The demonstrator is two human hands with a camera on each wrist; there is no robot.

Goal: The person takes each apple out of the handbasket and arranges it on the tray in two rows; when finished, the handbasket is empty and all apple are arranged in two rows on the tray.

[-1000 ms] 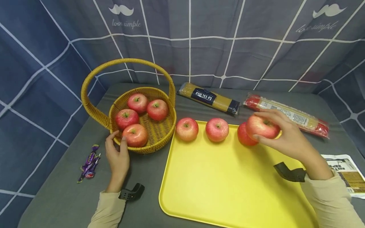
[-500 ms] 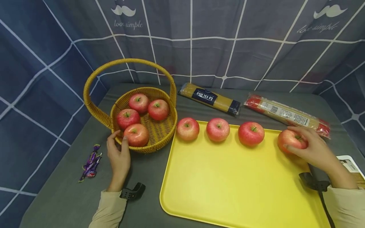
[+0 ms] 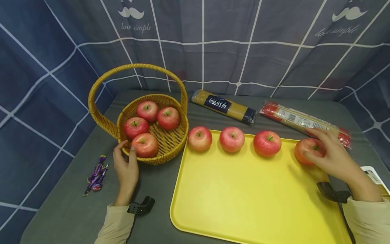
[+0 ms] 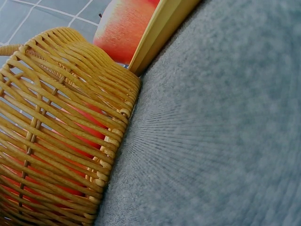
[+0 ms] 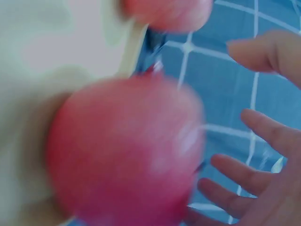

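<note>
A woven basket (image 3: 170,154) with a tall handle holds several red apples (image 3: 145,145). My left hand (image 3: 126,171) grips its near left rim, thumb beside the closest apple; the left wrist view shows the basket's side (image 4: 61,132) but not the hand. A row of apples (image 3: 232,139) lies along the far edge of a yellow tray (image 3: 243,196). My right hand (image 3: 338,159) is over the rightmost apple (image 3: 306,149), which sits in the tray's far right corner. In the right wrist view the fingers (image 5: 235,169) are spread and apart from that apple (image 5: 127,150).
Two packs of pasta, one with a dark label (image 3: 223,105) and one with red ends (image 3: 304,118), lie behind the tray. Purple-wrapped candies (image 3: 96,176) lie left of the basket. A flat package (image 3: 373,176) is partly hidden by the right arm.
My right hand carried an apple rightward, set it down in the tray's far right corner, and has loosened its fingers from it. The left hand stays at the basket rim.
</note>
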